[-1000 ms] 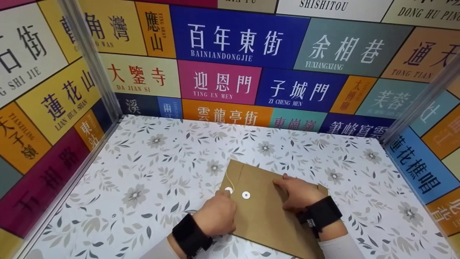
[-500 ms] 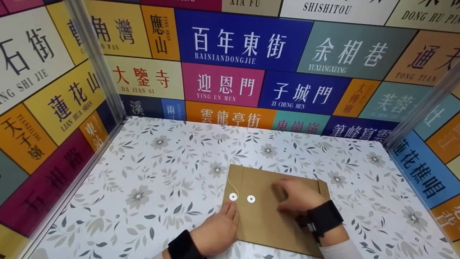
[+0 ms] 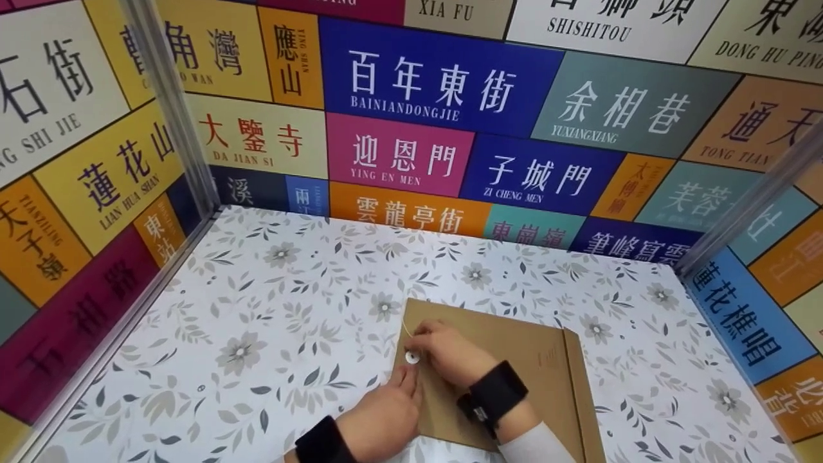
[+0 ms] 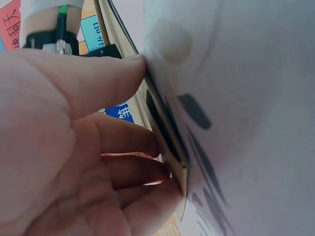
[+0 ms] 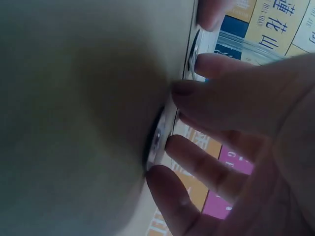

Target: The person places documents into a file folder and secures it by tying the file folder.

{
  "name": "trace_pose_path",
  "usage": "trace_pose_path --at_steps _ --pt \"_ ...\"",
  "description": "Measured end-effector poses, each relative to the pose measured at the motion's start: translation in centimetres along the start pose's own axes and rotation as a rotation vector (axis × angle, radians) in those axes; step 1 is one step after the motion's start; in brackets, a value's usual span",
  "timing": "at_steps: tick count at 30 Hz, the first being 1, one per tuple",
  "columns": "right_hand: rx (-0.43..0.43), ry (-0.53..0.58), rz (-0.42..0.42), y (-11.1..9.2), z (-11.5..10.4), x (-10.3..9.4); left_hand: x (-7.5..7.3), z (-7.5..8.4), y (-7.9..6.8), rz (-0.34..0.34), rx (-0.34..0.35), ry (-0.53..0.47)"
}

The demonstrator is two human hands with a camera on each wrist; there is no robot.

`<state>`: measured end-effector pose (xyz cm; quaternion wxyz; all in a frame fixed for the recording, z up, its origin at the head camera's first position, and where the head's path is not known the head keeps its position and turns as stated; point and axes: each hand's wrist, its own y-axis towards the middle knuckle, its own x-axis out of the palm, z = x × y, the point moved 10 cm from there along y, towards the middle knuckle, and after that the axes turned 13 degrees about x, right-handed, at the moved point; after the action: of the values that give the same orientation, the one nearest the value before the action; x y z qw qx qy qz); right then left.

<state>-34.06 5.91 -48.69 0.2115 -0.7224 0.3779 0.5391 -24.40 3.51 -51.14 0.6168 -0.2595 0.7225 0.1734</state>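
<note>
A brown kraft-paper document envelope (image 3: 533, 350) lies on the table. My left hand (image 3: 384, 411) rests along its left edge, fingertips just below a white round button (image 3: 412, 357). In the left wrist view, the left thumb and fingers (image 4: 133, 132) touch that edge without curling round it. My right hand (image 3: 450, 352) reaches over the envelope, its fingertips pinching the thin yellow string (image 3: 406, 329) beside the button. A second button (image 5: 157, 137) shows under the right fingers in the right wrist view; in the head view the hand hides it.
The tabletop (image 3: 302, 308) carries a white floral print. Behind it stands a back wall (image 3: 437, 83) of coloured signs with Chinese lettering. Side walls rise at left and right, with metal posts (image 3: 177, 116) at the corners.
My right hand has moved left from the middle of the envelope to the string, covering the right-hand button. The left hand has slipped down from the left button and stays by the edge.
</note>
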Motion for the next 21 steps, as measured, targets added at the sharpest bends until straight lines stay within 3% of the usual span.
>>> trace_pose_path --at_steps 4,10,15,21 --pt "0.05 -0.018 0.065 0.6 0.9 -0.3 0.0 0.1 -0.1 0.012 0.006 0.014" --pt "0.175 -0.158 0.036 0.2 1.6 0.0 0.2 0.4 0.1 -0.01 0.031 0.034" --pt "0.207 -0.245 0.031 0.2 1.6 -0.1 0.1 0.4 0.2 -0.018 0.028 0.052" --pt "0.287 -0.161 -0.003 0.4 4.2 -0.8 -0.4 0.4 0.0 0.029 0.035 0.097"
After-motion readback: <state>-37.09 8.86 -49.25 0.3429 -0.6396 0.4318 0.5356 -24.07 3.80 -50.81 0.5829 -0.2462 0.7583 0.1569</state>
